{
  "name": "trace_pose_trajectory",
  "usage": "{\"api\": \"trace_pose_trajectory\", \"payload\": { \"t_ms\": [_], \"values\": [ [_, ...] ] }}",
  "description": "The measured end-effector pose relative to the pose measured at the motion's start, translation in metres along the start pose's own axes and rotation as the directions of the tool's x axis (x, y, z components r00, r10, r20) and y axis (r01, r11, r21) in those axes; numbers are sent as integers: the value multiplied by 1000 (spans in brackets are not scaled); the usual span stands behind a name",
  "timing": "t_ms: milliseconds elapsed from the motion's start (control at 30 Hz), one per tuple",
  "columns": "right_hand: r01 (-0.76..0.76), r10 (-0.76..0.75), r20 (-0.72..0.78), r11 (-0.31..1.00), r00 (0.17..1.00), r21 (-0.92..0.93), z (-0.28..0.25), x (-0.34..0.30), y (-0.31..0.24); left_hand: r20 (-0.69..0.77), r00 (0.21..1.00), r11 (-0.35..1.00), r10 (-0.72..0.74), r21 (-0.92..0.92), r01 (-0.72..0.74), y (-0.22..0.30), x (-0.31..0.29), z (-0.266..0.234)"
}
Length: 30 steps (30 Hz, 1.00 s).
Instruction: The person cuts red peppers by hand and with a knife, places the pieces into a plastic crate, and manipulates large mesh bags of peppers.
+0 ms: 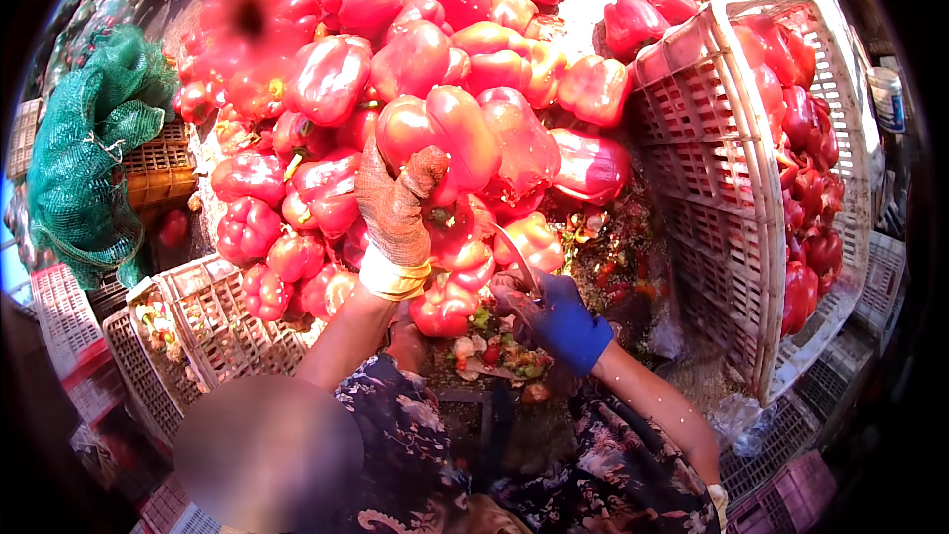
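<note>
My left hand (392, 203), in a soiled brown work glove with a yellow cuff, is closed on a large red bell pepper (460, 133). Its thumb presses on the pepper's near side, and the other fingers are partly hidden behind it. Lower and to the right, my right hand (556, 314) wears a dark glove with a blue back. Its fingers wrap round a knife, whose thin curved blade (516, 252) points up and left, apart from the held pepper. Cut pepper scraps (494, 356) lie below, between my arms.
A heap of red bell peppers (331, 79) spreads ahead and left. At the right, a tilted plastic crate (717, 178) stands beside a crate wall and more peppers (806, 158). At the left are a green mesh sack (84, 158) and a pale crate (222, 311) with scraps nearby.
</note>
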State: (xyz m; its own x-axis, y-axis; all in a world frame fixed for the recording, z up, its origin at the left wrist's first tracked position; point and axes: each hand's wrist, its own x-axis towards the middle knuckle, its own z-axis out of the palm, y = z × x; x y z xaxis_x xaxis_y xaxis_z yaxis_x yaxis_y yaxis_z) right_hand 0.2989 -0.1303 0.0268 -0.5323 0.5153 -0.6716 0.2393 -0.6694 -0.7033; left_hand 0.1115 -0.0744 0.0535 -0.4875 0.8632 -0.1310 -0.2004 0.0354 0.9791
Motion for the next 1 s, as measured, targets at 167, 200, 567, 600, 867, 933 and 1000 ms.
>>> {"api": "trace_pose_trajectory", "payload": {
  "t_ms": [167,200,567,600,867,933,1000],
  "values": [
    [462,-408,-347,883,844,86,-19,-2,-59,230,970,996,-79,-25,87,4,-11,-2],
    [469,-504,-285,863,815,-187,-27,4,-65,268,956,991,-120,-24,131,1,-15,-4],
    [116,-169,81,887,982,446,-43,1,-57,410,881,972,-235,123,202,-1,-28,4],
    [93,-144,81,888,986,450,-43,-1,-59,412,877,968,-249,80,238,-1,-28,5],
    [96,-96,-38,716,995,691,-24,-12,-52,405,856,939,-322,22,343,-22,-27,-7],
    [140,-133,-60,740,989,658,-22,-17,-58,456,877,955,-150,297,8,-29,-22,-13],
    [152,-146,-62,761,987,631,-27,-20,-55,497,784,834,-372,-192,517,-28,-21,-13]
  ]
}}
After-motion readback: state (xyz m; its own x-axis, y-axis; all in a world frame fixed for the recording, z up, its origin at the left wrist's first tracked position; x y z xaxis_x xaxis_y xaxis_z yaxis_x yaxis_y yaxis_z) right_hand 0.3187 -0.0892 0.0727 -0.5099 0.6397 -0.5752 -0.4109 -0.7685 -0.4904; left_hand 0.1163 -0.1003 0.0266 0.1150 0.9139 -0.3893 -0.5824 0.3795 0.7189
